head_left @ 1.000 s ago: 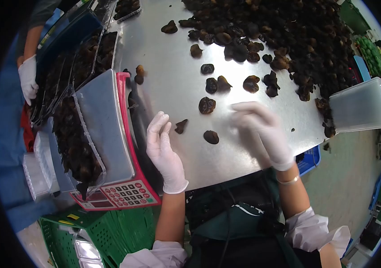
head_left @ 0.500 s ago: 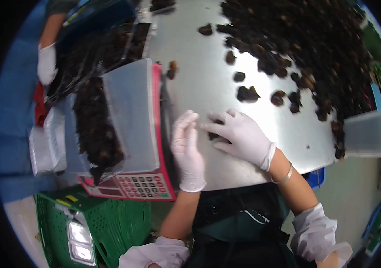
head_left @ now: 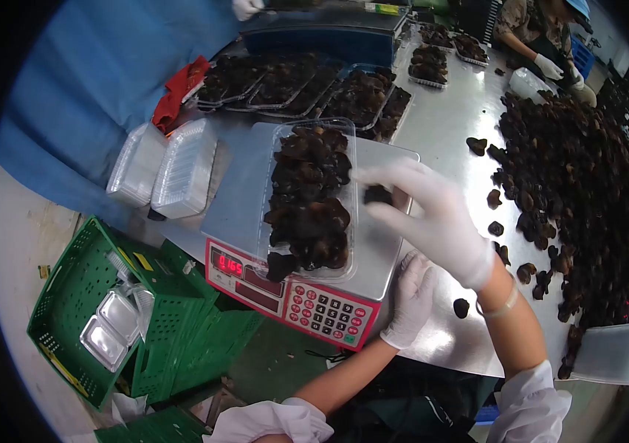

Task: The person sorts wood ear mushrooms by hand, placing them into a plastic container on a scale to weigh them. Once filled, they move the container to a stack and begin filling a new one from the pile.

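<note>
My right hand (head_left: 432, 218), in a white glove and smeared by motion, reaches over the right side of the scale (head_left: 237, 173). A dark piece of wood ear mushroom (head_left: 379, 194) shows between its thumb and fingers. Left of it, on the scale's plate, a clear plastic tray (head_left: 352, 255) holds a heap of wood ear mushrooms (head_left: 311, 199); one piece overhangs its front end. The red display (head_left: 227, 263) seems to read 0.165. My gloved left hand (head_left: 409, 299) is low beside the scale's right edge, fingers stretched upward and partly covered by my right hand.
A large pile of wood ear mushrooms (head_left: 558, 214) covers the table's right side. Filled trays (head_left: 292, 85) stand behind the scale, stacked empty trays (head_left: 185, 170) to its left. Green crates (head_left: 163, 310) stand lower left. A co-worker's gloved hand (head_left: 548, 66) is at the far right.
The view has swung left and up toward the scale. My right hand has moved from the table to beside the tray with a dark piece. My left hand stays near the scale's edge.
</note>
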`<state>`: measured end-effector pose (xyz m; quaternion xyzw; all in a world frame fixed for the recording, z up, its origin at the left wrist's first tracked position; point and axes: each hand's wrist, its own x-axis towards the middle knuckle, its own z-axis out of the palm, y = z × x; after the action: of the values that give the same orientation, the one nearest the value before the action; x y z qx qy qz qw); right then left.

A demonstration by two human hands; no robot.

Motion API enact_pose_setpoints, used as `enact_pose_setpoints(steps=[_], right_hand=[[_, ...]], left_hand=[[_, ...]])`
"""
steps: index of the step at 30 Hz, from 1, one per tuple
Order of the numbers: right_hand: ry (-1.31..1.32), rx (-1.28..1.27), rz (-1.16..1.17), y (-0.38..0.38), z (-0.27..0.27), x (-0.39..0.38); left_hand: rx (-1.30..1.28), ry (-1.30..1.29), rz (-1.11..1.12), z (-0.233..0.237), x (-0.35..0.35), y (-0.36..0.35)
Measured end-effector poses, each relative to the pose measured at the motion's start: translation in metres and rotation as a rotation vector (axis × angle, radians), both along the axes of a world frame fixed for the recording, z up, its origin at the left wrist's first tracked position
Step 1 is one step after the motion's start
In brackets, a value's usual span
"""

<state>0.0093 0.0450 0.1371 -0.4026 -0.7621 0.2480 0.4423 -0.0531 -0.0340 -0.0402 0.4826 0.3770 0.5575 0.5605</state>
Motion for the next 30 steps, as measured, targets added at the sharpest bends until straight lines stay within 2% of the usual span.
enact_pose_setpoints(steps=[2, 4, 5, 7, 9, 11, 13, 18, 19, 22, 23, 26, 30], right_hand=[[0.020, -0.010, 0.057, 0.030, 0.001, -0.024], [0.037, -0.019, 0.112, 0.038, 0.005, -0.031], [0.067, -0.034, 0.087, 0.036, 0.008, -0.029], [0.085, -0.054, 0.070, 0.027, 0.008, -0.017], [-0.027, -0.041, -0.058, 0.008, 0.003, 0.011], [-0.144, -0.238, -0.143, -0.020, 0.000, 0.039], [-0.124, -0.377, -0.206, -0.048, -0.025, 0.066], [-0.471, -0.693, -0.219, -0.106, -0.041, 0.102], [-0.472, -0.700, -0.212, -0.115, -0.047, 0.101], [-0.620, -0.386, -0.155, -0.142, -0.070, 0.099], [-0.616, -0.392, -0.143, -0.146, -0.079, 0.104], [-0.366, -0.437, -0.209, -0.150, -0.094, 0.111], [-0.158, -0.461, -0.275, -0.132, -0.066, 0.092]], left_hand=[[0.066, 0.149, 0.027, 0.001, 0.000, 0.000], [0.013, 0.147, -0.002, 0.008, -0.003, -0.004], [-0.049, 0.145, -0.032, 0.011, -0.004, -0.004], [0.050, 0.141, -0.048, 0.019, -0.008, 0.001], [0.049, 0.069, -0.077, 0.023, -0.008, 0.000], [0.056, 0.066, -0.087, 0.023, -0.009, 0.001], [0.076, 0.007, -0.104, 0.022, -0.011, 0.000], [-0.009, -0.030, -0.122, 0.023, -0.010, 0.000], [-0.028, -0.050, -0.122, 0.024, -0.010, 0.000], [-0.015, -0.032, -0.117, 0.024, -0.011, 0.000], [-0.024, -0.026, -0.108, 0.024, -0.011, 0.000], [0.027, -0.015, -0.106, 0.027, -0.011, 0.000], [0.021, -0.046, -0.095, 0.024, -0.009, 0.000]])
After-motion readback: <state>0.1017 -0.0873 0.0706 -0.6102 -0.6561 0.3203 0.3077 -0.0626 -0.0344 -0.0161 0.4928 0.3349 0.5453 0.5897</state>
